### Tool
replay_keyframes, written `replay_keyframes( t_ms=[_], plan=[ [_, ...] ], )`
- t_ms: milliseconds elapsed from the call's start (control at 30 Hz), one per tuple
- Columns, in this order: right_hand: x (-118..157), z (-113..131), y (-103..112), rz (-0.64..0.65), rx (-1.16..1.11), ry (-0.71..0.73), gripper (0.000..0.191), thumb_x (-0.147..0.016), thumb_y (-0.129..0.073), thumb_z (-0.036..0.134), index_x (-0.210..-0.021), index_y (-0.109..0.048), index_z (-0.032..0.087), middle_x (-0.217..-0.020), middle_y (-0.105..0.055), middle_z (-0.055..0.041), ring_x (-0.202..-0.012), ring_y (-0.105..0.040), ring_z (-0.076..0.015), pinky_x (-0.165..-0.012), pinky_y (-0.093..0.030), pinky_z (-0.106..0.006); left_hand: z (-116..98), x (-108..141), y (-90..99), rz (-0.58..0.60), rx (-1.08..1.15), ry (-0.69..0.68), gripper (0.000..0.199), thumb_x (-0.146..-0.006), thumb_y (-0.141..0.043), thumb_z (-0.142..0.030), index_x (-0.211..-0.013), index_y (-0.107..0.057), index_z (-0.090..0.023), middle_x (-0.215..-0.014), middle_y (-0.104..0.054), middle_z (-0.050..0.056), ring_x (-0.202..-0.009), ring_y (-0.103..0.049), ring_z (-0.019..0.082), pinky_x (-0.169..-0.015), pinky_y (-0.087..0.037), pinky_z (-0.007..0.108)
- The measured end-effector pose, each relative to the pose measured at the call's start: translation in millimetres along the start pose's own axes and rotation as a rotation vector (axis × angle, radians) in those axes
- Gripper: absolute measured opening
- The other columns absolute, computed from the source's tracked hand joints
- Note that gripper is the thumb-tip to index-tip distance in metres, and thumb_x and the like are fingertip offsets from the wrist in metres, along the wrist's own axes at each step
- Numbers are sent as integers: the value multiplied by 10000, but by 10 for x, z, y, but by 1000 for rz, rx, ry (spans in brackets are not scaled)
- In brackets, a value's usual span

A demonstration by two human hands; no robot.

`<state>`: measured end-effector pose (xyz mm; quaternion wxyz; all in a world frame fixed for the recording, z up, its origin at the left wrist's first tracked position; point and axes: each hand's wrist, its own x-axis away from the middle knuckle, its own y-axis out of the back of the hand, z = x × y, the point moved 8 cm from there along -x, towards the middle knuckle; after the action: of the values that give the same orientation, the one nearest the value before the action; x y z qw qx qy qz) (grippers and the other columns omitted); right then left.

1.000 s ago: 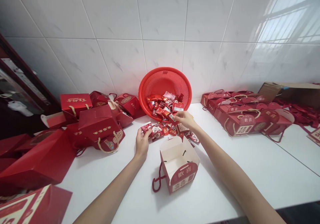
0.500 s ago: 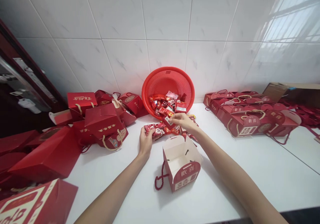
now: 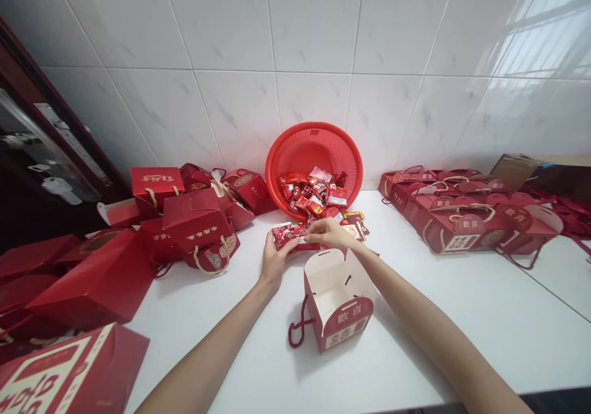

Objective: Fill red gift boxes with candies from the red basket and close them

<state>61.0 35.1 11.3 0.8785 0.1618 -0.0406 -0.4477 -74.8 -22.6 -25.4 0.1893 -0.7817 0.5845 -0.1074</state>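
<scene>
My left hand (image 3: 274,255) is closed on red-wrapped candies (image 3: 282,234) in front of the basket. Beside it, my right hand (image 3: 329,233) pinches a small red candy packet (image 3: 301,239) and brings it against the ones in my left hand. A red plastic basket (image 3: 281,145) leans back with several wrapped candies (image 3: 318,194) in it. More packets (image 3: 354,224) lie on the table by its front rim. Nearer to me stands a red gift box (image 3: 347,318), its top open and its pale inside visible, with a dark red cord handle (image 3: 299,328) hanging at its left.
Several red gift boxes (image 3: 196,226) are piled on the left, with a larger box (image 3: 111,365) at the near left. Rows of similar boxes (image 3: 455,220) stand on the right, before a brown carton (image 3: 519,171). A tiled wall (image 3: 314,94) closes off the back of the white table (image 3: 415,285).
My right hand has moved left and slightly down with its packet, meeting the candies in my left hand. The view has shifted slightly; the gift box stays in place.
</scene>
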Motion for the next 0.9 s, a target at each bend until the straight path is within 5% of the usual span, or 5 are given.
replay_keyframes(
  t_ms=[167,333,633,900],
  plan=[
    [4,72,251,-235,249,132,223,-861,-599,311,-869,-727,129,-799,-735,-55,-708,-661,-165,-653,-505,-260,-24,-6,31,-41,23,-32,510,-575,-858,-280,-946,-515,-212,-917,-708,8,-793,-729,203,-757,-619,398],
    [35,28,470,-352,453,120,242,-844,-525,113,-987,-716,153,-978,-754,-76,-873,-691,-201,-783,-521,-298,-67,-69,251,-223,-41,-140,473,-584,-840,-286,-932,-528,-213,-873,-659,-21,-786,-691,168,-747,-604,339],
    [-2,-76,57,-96,780,119,420,-725,-718,60,-1128,-724,179,-1226,-704,-131,-1152,-591,-319,-977,-419,-421,-45,-53,241,-239,-30,-109,489,-562,-840,-264,-929,-521,-210,-871,-654,-23,-782,-685,165,-738,-601,326],
    [-30,-143,-13,-99,721,115,176,-799,-651,53,-863,-744,188,-1059,-738,-113,-1145,-579,-284,-1030,-342,-419,-57,-50,238,-242,-31,-115,476,-561,-840,-254,-910,-520,-208,-860,-661,-26,-774,-699,172,-721,-608,334]
  ],
)
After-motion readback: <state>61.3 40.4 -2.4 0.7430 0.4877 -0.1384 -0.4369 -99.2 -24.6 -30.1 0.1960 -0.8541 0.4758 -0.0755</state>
